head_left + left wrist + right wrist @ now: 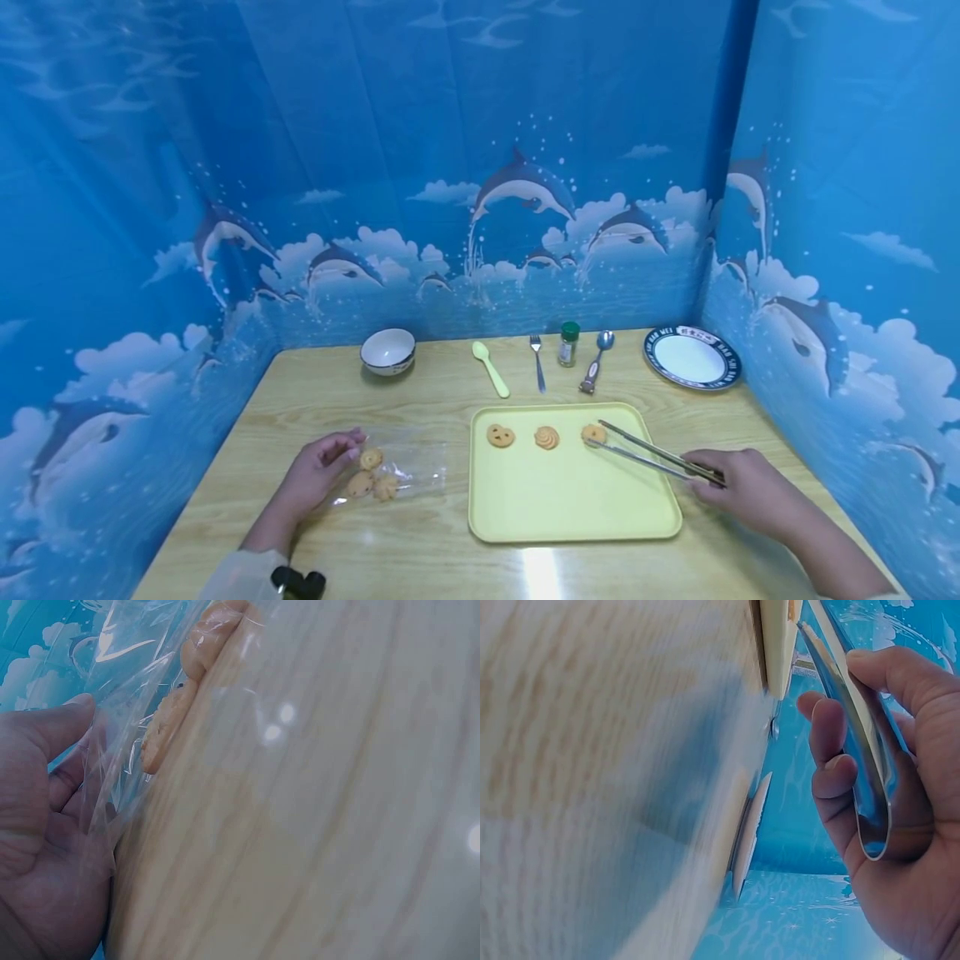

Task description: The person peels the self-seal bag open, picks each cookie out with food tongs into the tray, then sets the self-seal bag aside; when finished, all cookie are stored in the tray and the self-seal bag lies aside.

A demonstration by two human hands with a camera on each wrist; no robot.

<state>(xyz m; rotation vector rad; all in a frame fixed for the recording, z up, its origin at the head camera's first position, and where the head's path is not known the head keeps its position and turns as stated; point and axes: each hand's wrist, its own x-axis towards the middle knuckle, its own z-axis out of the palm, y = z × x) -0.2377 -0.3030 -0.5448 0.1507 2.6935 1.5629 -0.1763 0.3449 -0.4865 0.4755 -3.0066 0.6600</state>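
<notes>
The left hand (49,840), fingers curled, grips the edge of a clear bag (127,682). Just right of it, cookies (169,727) lie inside, perhaps two, as glare blurs them. The wood-grained table (300,825) spreads right; a blue cloud-printed backdrop (34,656) stands far left.

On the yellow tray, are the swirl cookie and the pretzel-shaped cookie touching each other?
Apart. The head view shows a bare strip of yellow tray between the swirl cookie and the pretzel-shaped cookie.

There are 6 cookies (547,437), 2 spoons (491,372), 1 tray (573,500).
</notes>
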